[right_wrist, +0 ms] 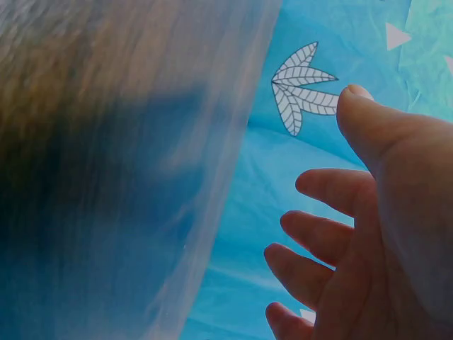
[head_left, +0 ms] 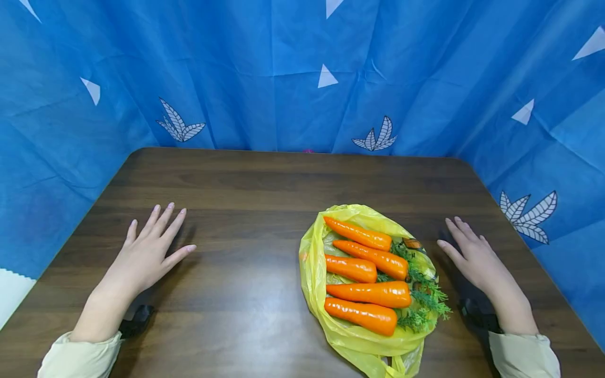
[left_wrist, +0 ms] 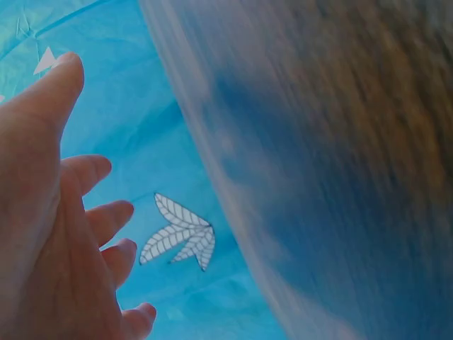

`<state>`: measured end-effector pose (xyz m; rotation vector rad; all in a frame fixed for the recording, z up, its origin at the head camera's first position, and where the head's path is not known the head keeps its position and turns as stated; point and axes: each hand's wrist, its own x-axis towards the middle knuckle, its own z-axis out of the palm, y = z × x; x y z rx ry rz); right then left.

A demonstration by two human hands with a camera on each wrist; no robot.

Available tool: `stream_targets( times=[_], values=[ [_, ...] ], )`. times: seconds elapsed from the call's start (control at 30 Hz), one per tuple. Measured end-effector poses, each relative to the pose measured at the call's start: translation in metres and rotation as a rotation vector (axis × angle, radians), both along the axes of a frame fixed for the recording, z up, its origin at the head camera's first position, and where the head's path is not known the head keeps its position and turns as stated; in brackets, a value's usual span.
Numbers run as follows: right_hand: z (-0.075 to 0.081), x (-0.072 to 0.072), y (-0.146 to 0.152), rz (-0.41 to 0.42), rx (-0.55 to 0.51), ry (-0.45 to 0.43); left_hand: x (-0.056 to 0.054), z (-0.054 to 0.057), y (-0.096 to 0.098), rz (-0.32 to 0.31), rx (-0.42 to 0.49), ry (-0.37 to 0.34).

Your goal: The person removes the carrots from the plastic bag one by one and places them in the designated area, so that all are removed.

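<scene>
Five carrots [head_left: 368,295], long axes side-to-side, lie left of the nearer right hand [head_left: 477,261]; it and the left hand [head_left: 145,257] are unclenched, empty.

Dark brown wood-grain counter [head_left: 236,184] with a crumpled yellow plastic bag [head_left: 313,273]

The counter before me has rounded far corners, and its grain runs from side to side. A pale glare shines on its surface just left of the bag. The bag lies right of the middle as I face it, its thin, see-through film spread in a rough oval with a bunched rim. Its crumpled handles [head_left: 399,366] trail toward me. In both wrist views, I see the top only as a blur.
</scene>
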<state>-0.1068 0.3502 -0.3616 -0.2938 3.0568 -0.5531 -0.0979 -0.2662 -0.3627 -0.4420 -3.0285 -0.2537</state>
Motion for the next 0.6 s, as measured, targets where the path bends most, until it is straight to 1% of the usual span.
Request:
stream_targets(
  times=[0.07, 0.27, 0.6],
  values=[
    [-0.001, 0.001, -0.001, 0.006, -0.008, 0.001, 0.001, 0.0, 0.003, -0.009, 0.0, -0.005],
    [0.0, 0.005, -0.004, 0.027, -0.034, 0.012, 0.001, 0.007, 0.02, -0.057, 0.014, -0.004],
    [0.008, 0.005, -0.013, 0.07, -0.035, 0.029, 0.0, 0.02, 0.044, -0.124, 0.005, 0.033]
  ],
)
